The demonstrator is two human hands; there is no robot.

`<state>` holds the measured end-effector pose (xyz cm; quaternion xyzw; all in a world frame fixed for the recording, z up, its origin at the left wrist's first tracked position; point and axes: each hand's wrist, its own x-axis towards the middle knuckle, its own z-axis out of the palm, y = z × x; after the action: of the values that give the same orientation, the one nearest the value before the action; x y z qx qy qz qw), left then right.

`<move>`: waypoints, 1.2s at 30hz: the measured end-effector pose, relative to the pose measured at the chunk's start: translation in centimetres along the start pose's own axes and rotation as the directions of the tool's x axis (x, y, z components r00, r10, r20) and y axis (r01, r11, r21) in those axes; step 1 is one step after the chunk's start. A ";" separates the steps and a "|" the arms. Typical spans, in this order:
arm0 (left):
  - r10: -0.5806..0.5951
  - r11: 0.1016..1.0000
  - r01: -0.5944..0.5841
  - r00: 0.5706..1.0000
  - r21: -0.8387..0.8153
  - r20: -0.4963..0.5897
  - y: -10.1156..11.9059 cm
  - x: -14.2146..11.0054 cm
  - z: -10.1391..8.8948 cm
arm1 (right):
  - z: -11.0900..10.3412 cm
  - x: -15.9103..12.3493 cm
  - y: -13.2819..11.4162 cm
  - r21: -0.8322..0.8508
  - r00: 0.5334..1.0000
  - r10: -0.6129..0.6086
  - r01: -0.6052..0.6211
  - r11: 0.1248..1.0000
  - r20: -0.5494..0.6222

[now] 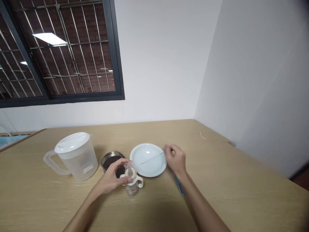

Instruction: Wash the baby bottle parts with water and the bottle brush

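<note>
My left hand (113, 176) is closed round a clear baby bottle (132, 190) with white side handles and a clear cap over the nipple. The bottle is tilted, low above or on the table; I cannot tell which. My right hand (175, 159) pinches one end of a thin, pale, stick-like rod (152, 158). The rod slants down to the left across a white plate (148, 172), and whether it touches the plate is unclear. Partly under my right forearm lies a blue-handled item (179, 186), its upper end hidden. Behind my left hand, a round metal bowl (112, 154) with a dark inside is partly covered.
A translucent plastic pitcher (78, 161) with a white lid stands at the left, handle turned left. A thin white strip (202, 135) lies at the back right of the wooden table (231, 174). White walls and a barred window (72, 48) bound the far side.
</note>
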<state>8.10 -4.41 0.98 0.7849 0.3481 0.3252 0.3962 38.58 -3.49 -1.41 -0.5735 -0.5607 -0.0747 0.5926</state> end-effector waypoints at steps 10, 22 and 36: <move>0.066 0.983 -0.068 0.998 -0.172 -0.018 -1.5 -0.3 0.3 | 0.9 -3.6 -9.5 0.502 0.772 -0.341 0.034 0.864 0.536; 0.022 0.992 -0.028 0.998 -0.119 -0.051 -1.4 -0.4 0.6 | 1.3 -4.4 -9.5 0.472 0.702 -0.333 -0.005 0.882 0.630; 0.069 0.996 -0.068 0.997 0.051 -0.029 -1.1 -0.9 0.6 | 2.4 -5.7 -10.1 0.425 0.720 -0.329 0.052 0.904 0.611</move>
<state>7.71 -4.87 -0.46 0.8009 0.3350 0.3419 0.3598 27.74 -8.22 -0.33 -0.3741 -0.7959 0.1838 0.4390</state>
